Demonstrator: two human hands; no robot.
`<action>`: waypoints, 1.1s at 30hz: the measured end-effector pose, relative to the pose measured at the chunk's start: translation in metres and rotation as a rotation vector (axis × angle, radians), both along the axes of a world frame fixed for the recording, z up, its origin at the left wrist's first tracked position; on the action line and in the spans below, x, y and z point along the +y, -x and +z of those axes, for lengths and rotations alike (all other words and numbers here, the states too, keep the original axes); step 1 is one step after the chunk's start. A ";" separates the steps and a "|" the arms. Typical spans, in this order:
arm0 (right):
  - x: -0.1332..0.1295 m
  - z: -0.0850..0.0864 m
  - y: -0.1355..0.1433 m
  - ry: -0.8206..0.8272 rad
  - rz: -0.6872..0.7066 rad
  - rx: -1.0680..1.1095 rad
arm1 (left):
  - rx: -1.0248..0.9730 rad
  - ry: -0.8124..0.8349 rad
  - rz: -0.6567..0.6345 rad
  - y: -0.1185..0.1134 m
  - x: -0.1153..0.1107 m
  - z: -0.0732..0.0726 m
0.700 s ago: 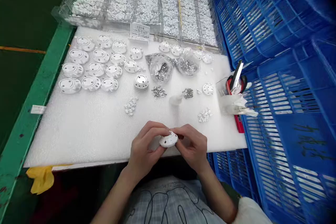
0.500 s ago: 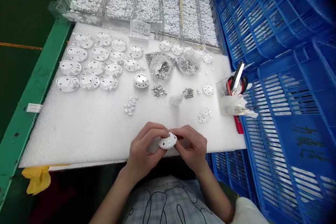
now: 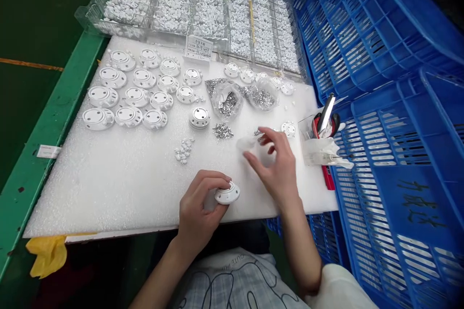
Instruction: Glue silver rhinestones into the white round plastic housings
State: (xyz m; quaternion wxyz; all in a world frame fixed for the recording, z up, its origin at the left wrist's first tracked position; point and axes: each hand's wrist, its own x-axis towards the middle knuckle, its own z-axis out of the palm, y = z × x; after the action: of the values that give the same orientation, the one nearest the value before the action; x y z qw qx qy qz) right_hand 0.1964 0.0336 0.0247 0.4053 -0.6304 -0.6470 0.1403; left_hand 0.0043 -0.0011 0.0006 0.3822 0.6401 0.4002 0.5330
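R hand (image 3: 277, 166) is off the white part (image 3: 227, 194) now; a sec ago both hands were on it at lower ctr of frame. It's gone up & right to ctr-right, thumb & fingers spread w/ a gap btwn, near the small white bottle (image 3: 245, 143); can't tell if the thumb touches it. It now covers the spot where a pile of small white bits showed earlier & partly hides the right-hand silver pile (image 3: 257, 133).

L hand (image 3: 201, 198) hasn't let go: thumb below, fingers on top, pinching the part's left side. White part is at lower ctr, its right side sticking out past the L fingertips, rim w/ dark holes facing the viewer, well apart from R hand.

Same as before: rows of similar parts (image 3: 135, 97) upper left, left-hand silver pile (image 3: 222, 131) nr ctr, blue crates (image 3: 391, 174) along right edge.
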 end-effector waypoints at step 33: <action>0.045 0.000 0.046 0.168 0.324 -0.306 | -0.064 -0.070 -0.045 -0.001 0.000 -0.002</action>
State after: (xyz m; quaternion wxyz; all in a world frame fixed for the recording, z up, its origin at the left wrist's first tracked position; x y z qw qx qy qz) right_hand 0.1507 0.0786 0.0247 0.2208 -0.5639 -0.7796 0.1597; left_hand 0.0051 -0.0008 -0.0012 0.3840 0.6444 0.3545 0.5582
